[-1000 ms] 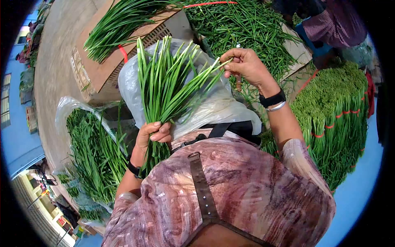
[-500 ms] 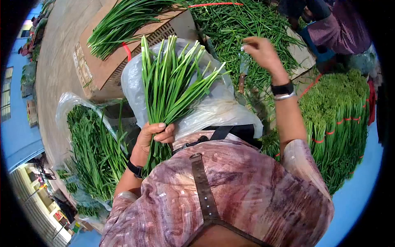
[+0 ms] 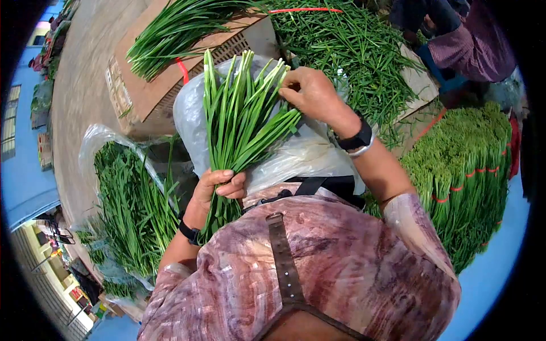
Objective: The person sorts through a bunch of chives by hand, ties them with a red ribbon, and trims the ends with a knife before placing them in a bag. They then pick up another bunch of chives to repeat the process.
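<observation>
A bunch of long green stalks with pale ends is held in the closed left hand, over a clear plastic sheet. The stalks' right edge is met by the bent right hand; its grip cannot be told.

Two wristbands, one bracelet, one held green bunch
</observation>
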### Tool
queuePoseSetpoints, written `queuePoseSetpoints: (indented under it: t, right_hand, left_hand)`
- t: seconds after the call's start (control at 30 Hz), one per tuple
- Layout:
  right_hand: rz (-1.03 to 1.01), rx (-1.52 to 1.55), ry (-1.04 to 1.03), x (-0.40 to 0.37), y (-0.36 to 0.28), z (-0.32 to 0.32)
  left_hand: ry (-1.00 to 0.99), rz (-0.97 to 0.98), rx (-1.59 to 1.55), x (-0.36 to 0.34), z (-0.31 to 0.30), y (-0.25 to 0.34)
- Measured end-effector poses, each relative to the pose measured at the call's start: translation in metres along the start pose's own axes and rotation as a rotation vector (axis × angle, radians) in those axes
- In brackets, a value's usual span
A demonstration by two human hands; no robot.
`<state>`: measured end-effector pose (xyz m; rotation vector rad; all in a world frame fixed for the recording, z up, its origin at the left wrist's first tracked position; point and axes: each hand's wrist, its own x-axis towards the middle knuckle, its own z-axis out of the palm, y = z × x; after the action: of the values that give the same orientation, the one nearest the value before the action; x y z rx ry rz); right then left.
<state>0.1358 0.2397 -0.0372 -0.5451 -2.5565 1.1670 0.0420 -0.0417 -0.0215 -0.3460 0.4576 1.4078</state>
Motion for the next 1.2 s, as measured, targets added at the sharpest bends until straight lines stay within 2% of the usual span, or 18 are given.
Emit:
queuePoseSetpoints:
  t: [0.1,0.2,0.3,0.4,0.5,0.57,0.6,0.63,0.7,0.8,0.87,0.93,0.97,1.03,1.07,1.13,1.2]
  right_hand:
    - [-0.063,-0.129,0.234,-0.002,0.001,-0.008]
    - [-0.092,-0.458,0.256,0.008,0.001,-0.032]
    - [-0.067,-0.552,0.316,0.028,0.036,-0.047]
    - [0.209,-0.735,0.334,0.035,0.082,-0.077]
    - [0.196,-0.721,0.324,0.013,0.087,-0.081]
    - [0.169,-0.231,0.068,-0.001,0.043,-0.067]
    - [0.025,-0.04,0.005,-0.009,0.023,-0.056]
    - [-0.005,0.025,-0.006,-0.015,0.006,-0.041]
    - [-0.01,-0.179,-0.119,-0.02,-0.018,-0.023]
    - [-0.012,-0.325,-0.177,-0.018,-0.021,-0.003]
    - [-0.09,-0.215,-0.126,-0.016,-0.021,0.001]
    - [-0.187,-0.077,-0.084,-0.015,-0.021,0.003]
    - [-0.161,0.106,-0.051,-0.012,-0.022,0.0]
    - [-0.098,0.474,0.012,-0.01,-0.028,-0.018]
    - [0.072,0.708,0.014,-0.013,-0.033,-0.032]
    - [0.201,0.94,0.184,-0.009,-0.017,-0.046]
    - [0.306,1.069,0.249,-0.008,0.018,-0.068]
  left_hand:
    - [0.024,0.009,-0.031,-0.006,0.004,-0.003]
    - [0.051,-0.018,-0.038,-0.003,0.003,-0.002]
    - [0.05,-0.021,-0.037,-0.004,0.007,-0.001]
    - [0.072,-0.001,-0.031,-0.005,0.005,-0.003]
    - [0.089,0.005,-0.019,-0.004,0.012,-0.003]
    - [0.048,-0.015,0.002,-0.003,0.003,-0.002]
    - [0.05,-0.028,0.017,-0.003,0.001,-0.001]
    - [0.049,-0.04,0.034,-0.002,0.0,0.0]
    - [0.071,-0.032,0.086,-0.002,0.002,0.001]
    - [0.079,0.002,0.154,0.0,0.008,0.0]
    - [0.025,-0.01,0.151,0.001,0.006,0.0]
    - [0.085,0.052,0.195,0.0,0.019,-0.002]
    - [0.114,0.084,0.219,0.0,0.023,-0.002]
    - [0.125,0.084,0.201,-0.001,0.02,-0.002]
    - [0.13,0.079,0.192,-0.001,0.018,-0.003]
    - [0.035,0.058,0.196,0.0,0.007,-0.001]
    - [-0.003,0.063,0.196,0.002,0.006,0.001]
